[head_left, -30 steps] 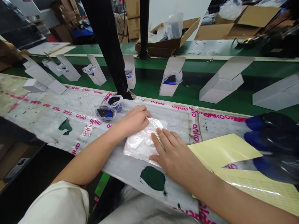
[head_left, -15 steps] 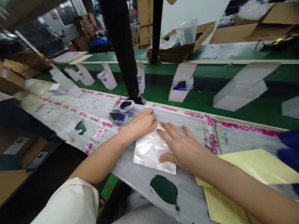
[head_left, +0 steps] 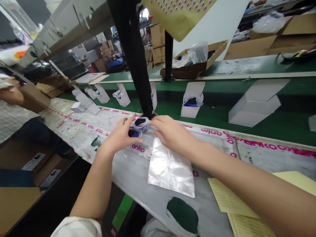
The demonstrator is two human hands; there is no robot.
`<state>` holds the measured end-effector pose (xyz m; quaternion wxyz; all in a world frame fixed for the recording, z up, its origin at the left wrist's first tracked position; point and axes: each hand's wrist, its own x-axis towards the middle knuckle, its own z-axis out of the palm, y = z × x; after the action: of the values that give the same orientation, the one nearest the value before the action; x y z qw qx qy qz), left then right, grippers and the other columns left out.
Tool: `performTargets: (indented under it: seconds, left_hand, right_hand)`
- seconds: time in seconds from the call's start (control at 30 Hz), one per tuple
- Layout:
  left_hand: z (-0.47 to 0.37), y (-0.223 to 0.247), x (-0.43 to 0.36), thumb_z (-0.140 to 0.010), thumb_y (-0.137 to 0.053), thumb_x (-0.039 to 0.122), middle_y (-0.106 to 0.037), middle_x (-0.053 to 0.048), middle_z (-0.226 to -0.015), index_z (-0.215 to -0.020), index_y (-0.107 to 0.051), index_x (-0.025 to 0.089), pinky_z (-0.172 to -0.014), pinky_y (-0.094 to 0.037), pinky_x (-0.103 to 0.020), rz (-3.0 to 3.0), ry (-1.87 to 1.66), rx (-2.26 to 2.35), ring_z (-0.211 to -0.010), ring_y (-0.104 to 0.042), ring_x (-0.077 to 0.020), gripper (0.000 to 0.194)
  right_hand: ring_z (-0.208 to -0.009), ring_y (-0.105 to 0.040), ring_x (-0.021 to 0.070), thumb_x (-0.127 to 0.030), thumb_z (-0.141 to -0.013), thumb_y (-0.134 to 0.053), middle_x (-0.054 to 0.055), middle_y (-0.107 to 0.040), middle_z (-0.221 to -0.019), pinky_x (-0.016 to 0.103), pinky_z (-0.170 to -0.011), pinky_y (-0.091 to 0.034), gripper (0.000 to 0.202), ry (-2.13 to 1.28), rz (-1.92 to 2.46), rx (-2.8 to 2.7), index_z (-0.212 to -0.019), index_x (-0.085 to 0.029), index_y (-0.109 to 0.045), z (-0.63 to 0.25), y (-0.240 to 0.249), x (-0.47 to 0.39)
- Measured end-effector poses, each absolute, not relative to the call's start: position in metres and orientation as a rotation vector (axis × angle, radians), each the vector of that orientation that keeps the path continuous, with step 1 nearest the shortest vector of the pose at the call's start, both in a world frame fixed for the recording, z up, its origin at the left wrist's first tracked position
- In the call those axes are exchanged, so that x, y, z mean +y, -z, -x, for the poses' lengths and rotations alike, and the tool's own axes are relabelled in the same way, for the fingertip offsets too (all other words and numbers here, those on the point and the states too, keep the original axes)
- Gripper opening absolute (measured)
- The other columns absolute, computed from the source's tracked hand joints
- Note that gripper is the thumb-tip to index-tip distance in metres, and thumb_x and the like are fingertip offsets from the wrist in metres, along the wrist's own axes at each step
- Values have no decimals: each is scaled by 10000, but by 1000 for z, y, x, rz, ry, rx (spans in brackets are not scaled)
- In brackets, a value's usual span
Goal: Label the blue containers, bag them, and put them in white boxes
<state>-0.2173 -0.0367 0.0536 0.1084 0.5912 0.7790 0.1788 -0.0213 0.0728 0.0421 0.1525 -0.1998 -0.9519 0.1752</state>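
Head view: both hands have left the flat clear bag (head_left: 171, 168) and moved up the desk (head_left: 74, 126). The left hand (head_left: 120, 136) and right hand (head_left: 172, 135) now close loosely around the bagged blue-and-black pieces (head_left: 139, 125) by the black post (head_left: 135, 56); whether either truly grips is unclear. That suggests bag-smoothing is over. The flat bag lies free just nearer, yellow sheets (head_left: 232, 200) to its right, white boxes (head_left: 192, 98) on the green belt (head_left: 217, 112) beyond.
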Motion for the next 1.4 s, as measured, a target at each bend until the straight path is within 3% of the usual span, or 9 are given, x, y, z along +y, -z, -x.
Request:
performTargets:
  seconds: [0.13, 0.27, 0.4, 0.5, 0.73, 0.97, 1.1, 1.27, 1.4]
  left_hand:
    - [230, -24, -42, -785, -639, 341, -635, -192, -1315, -1352, -452, 142, -1032, -494, -512, -1663, -501, 2326, -1220, -630, -351, 629]
    - [252, -16, -51, -751, -623, 490, -698, -186, -1218, -1281, -468, 158, -943, -556, -511, -1643, -543, 2374, -1081, -705, -356, 645]
    - [259, -20, -51, -738, -612, 643, -750, -152, -1106, -1114, -603, 196, -887, -586, -468, -1682, -482, 2323, -1039, -722, -364, 584]
    - [240, -26, -43, -739, -614, 666, -759, -127, -1107, -1100, -639, 215, -840, -596, -437, -1714, -499, 2273, -1013, -727, -358, 578]
    - [176, -64, 10, -826, -606, 593, -719, -80, -1206, -1197, -625, 255, -719, -583, -357, -1967, -636, 2023, -1015, -708, -312, 503]
    - [104, -63, 73, -841, -628, 389, -718, -85, -1182, -1163, -630, 211, -962, -530, -428, -2281, -682, 1592, -1081, -675, -276, 368]
    - [77, -33, 99, -818, -644, 325, -709, -120, -1169, -1151, -633, 174, -994, -509, -466, -2269, -617, 1499, -1099, -664, -299, 365]
    - [75, -12, 107, -713, -818, 411, -530, -159, -1471, -1332, -560, 204, -1155, -393, -489, -2135, -614, 1316, -1368, -501, -337, 702]
    - [96, -15, 103, -692, -834, 361, -420, -166, -1571, -1477, -405, 247, -1142, -424, -489, -1745, -658, 1237, -1416, -468, -331, 901]
  right_hand:
    - [-1219, -595, 309, -126, -959, -540, 209, -592, -1333, 492, -974, -528, 377, -514, 710, -2747, -1335, -126, -570, 83, -52, 68]
    - [-1078, -659, 236, -334, -940, -670, 104, -647, -1268, 441, -892, -573, 346, -584, 749, -2811, -1236, -160, -629, 106, -52, 74]
    - [-994, -698, 239, -333, -772, -785, 101, -712, -1162, 306, -781, -569, 357, -637, 737, -2781, -1079, -174, -695, 66, -67, 90]
    - [-975, -692, 219, -344, -781, -744, 78, -714, -1179, 275, -745, -545, 504, -627, 842, -2667, -1247, -210, -604, -6, -84, 111]
    - [-1118, -536, 352, -198, -872, -587, 202, -620, -1269, 461, -895, -453, 411, 199, 1388, -2151, -1268, -125, -506, -135, -72, 185]
    - [-1137, -587, 271, -291, -945, -617, 123, -631, -1272, 463, -952, -486, 277, 207, 1523, -2238, -1184, -152, -624, -135, -28, 203]
    - [-1325, -474, 345, -366, -901, -688, 191, -584, -1394, 629, -1105, -329, 419, 177, 1480, -2339, -1244, -137, -616, -134, -22, 191]
    - [-1460, -289, 422, -216, -846, -692, 297, -488, -1480, 757, -1105, -189, 669, 89, 1395, -2383, -1442, -52, -437, -135, -29, 165]
    - [-1352, -465, 323, -179, -922, -525, 187, -535, -1462, 507, -1026, -442, 458, -25, 1208, -2478, -1378, -146, -522, -119, -30, 127]
